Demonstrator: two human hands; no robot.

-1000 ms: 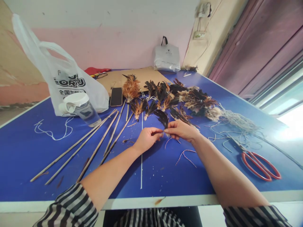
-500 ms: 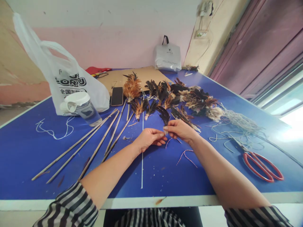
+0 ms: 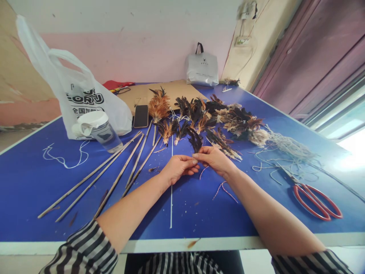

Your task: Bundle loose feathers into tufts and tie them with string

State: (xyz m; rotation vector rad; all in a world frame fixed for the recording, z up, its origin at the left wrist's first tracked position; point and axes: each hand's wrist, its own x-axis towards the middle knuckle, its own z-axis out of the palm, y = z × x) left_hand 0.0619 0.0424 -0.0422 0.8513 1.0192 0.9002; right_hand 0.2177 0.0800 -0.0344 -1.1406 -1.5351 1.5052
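Note:
A small bunch of black feathers [image 3: 195,140] stands up from between my two hands over the middle of the table. My right hand [image 3: 214,158] pinches it at the quill end between thumb and forefinger. From the other side my left hand [image 3: 182,167] is closed in a pinch at the same base, its fingertips touching the right ones; the quills are mostly covered. A red-and-white string [image 3: 203,172] shows just under my right hand, and another piece of string [image 3: 224,190] lies nearer to me. Beyond the hands, loose bunches of brown and black feathers [image 3: 239,120] are heaped.
Several thin sticks [image 3: 122,176] lie on the left of the blue table [image 3: 148,222]. Behind them are a cup [image 3: 104,133], a white plastic bag [image 3: 85,91] and a phone [image 3: 140,117]. Red-handled scissors [image 3: 316,201] and tangled pale string [image 3: 293,148] occupy the right.
The black feathers have turned slightly left between my fingers and look more spread. My right hand has shifted a little to the left; my left hand is almost where it was.

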